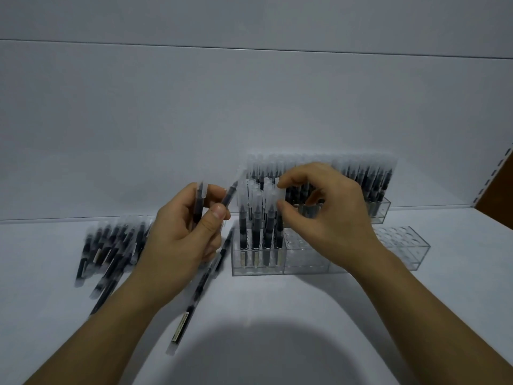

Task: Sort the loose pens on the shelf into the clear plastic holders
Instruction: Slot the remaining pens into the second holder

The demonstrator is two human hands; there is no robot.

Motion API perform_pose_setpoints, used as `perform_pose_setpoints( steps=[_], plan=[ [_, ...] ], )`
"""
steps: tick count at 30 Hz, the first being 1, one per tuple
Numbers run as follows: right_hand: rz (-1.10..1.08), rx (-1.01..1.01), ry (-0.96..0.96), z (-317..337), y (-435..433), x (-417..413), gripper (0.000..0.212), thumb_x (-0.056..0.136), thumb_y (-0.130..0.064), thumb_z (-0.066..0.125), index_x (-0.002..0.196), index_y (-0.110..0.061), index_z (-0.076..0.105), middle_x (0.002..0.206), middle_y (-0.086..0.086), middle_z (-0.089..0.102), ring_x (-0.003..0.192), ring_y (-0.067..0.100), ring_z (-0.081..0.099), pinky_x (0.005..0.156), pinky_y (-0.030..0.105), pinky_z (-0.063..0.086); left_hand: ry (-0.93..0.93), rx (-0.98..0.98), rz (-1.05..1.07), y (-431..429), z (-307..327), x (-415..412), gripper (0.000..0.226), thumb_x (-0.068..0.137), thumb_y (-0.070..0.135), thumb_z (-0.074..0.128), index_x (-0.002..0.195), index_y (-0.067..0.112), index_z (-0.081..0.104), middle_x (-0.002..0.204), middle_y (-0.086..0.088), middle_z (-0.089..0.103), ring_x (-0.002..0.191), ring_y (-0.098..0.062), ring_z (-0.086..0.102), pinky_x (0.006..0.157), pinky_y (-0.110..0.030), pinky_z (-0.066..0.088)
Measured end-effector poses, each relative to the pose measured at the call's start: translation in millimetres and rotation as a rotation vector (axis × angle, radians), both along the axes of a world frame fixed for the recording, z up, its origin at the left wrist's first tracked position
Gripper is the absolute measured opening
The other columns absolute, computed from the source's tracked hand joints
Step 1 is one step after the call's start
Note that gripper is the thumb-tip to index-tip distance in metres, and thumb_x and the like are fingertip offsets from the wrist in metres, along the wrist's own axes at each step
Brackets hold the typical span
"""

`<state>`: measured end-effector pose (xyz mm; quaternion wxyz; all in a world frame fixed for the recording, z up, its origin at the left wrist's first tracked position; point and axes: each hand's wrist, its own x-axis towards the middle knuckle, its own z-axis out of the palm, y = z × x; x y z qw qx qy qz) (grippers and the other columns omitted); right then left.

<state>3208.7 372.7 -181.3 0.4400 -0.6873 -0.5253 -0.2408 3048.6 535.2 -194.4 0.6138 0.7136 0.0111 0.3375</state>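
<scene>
Your left hand (180, 240) was at nine o'clock from the front holder (305, 265), raised above the shelf (277, 343). Its fingers and thumb were curled around two pens (198, 202), whose caps pointed to twelve o'clock and one o'clock.

Your right hand (327, 218) was over the middle of the front holder. Its thumb and forefinger pinched the clear cap of one pen (279, 232), which stood upright in a hole. The other fingers were bent loosely behind.

More standing pens (255, 218) filled the holes at the nine o'clock end of this holder. The holes at the three o'clock end (402, 243) had no pens.

The back holder (381, 211), at twelve o'clock behind your right hand, was full of upright pens.

A heap of loose pens (111, 245) lay flat on the shelf at nine o'clock from your left hand. A single pen (191, 301) lay at six o'clock from it, just beside your left wrist.
</scene>
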Motion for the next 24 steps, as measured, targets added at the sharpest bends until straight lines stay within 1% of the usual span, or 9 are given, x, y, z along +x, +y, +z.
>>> perform_pose_setpoints(
  steps=[5,8,12,14,16,18,20,22,24],
  plan=[
    [-0.046,0.042,-0.057,-1,3,-5,0.008,0.088,-0.016,0.069,0.096,-0.016,0.071,0.099,-0.005,0.066,0.099,0.014,0.058,0.088,0.019,0.042,0.017,0.024,0.035,0,1,0,0.012,0.098,0.01,0.05,0.105,0.002,0.056,0.065,0.008,0.059,0.045,-0.01,0.038,0.044,-0.022,0.036],
    [0.001,0.146,-0.037,0,3,-14,0.011,0.09,-0.016,0.071,0.1,-0.014,0.07,0.095,-0.008,0.067,0.092,0.011,0.061,0.08,0.017,0.043,0.007,0.072,0.047,-2,2,-2,0.016,0.095,0.017,0.052,0.102,0.007,0.061,0.068,0.008,0.063,0.045,-0.012,0.04,0.043,-0.024,0.037],
    [0.245,0.22,0.308,0,5,-30,0.021,0.091,-0.019,0.076,0.109,-0.017,0.066,0.088,-0.005,0.071,0.064,0.023,0.066,0.055,0.044,0.055,-0.002,0.151,0.089,-4,1,-2,0.014,0.092,0.025,0.056,0.099,0.018,0.066,0.068,0.005,0.063,0.047,-0.013,0.044,0.045,-0.026,0.039],
    [0.308,0.216,0.422,-1,8,-36,0.026,0.09,-0.018,0.079,0.111,-0.018,0.065,0.089,0.0,0.073,0.056,0.027,0.065,0.05,0.052,0.053,0.007,0.189,0.065,-5,-1,-1,0.011,0.095,0.027,0.058,0.098,0.021,0.067,0.06,0.003,0.056,0.047,-0.011,0.045,0.046,-0.024,0.039],
    [0.325,0.213,0.476,-3,10,-39,0.026,0.088,-0.014,0.08,0.11,-0.018,0.066,0.088,0.002,0.073,0.058,0.029,0.067,0.053,0.055,0.055,0.019,0.216,0.01,-6,-4,-1,0.01,0.096,0.029,0.059,0.099,0.023,0.067,0.056,0.0,0.049,0.047,-0.014,0.043,0.045,-0.026,0.038],
    [0.322,0.23,0.51,-3,11,-41,0.026,0.086,-0.01,0.081,0.107,-0.017,0.067,0.085,0.004,0.074,0.067,0.028,0.072,0.059,0.053,0.059,0.021,0.224,-0.005,-8,-6,1,0.012,0.098,0.028,0.056,0.099,0.024,0.067,0.056,-0.002,0.052,0.047,-0.014,0.046,0.047,-0.025,0.039],
    [0.317,0.275,0.537,1,10,-41,0.025,0.085,-0.007,0.08,0.105,-0.016,0.067,0.084,0.008,0.074,0.073,0.026,0.074,0.06,0.042,0.062,0.003,0.206,0.001,-8,-7,1,0.021,0.102,0.029,0.048,0.1,0.021,0.067,0.066,-0.008,0.064,0.051,-0.018,0.057,0.049,-0.023,0.043],
    [0.326,0.368,0.583,5,7,-38,0.022,0.087,-0.002,0.076,0.104,-0.011,0.066,0.08,0.014,0.07,0.069,0.024,0.073,0.057,0.028,0.058,-0.011,0.174,0.009,-7,-8,1,0.028,0.103,0.034,0.041,0.101,0.022,0.067,0.081,-0.012,0.069,0.06,-0.022,0.065,0.054,-0.024,0.049],
    [0.305,0.457,0.606,9,4,-31,0.018,0.09,0.004,0.071,0.104,-0.007,0.065,0.077,0.02,0.065,0.064,0.02,0.068,0.057,0.024,0.056,-0.016,0.201,0.022,-7,-9,1,0.032,0.103,0.041,0.038,0.1,0.023,0.065,0.079,-0.011,0.065,0.063,-0.021,0.063,0.06,-0.023,0.05]
  ],
)
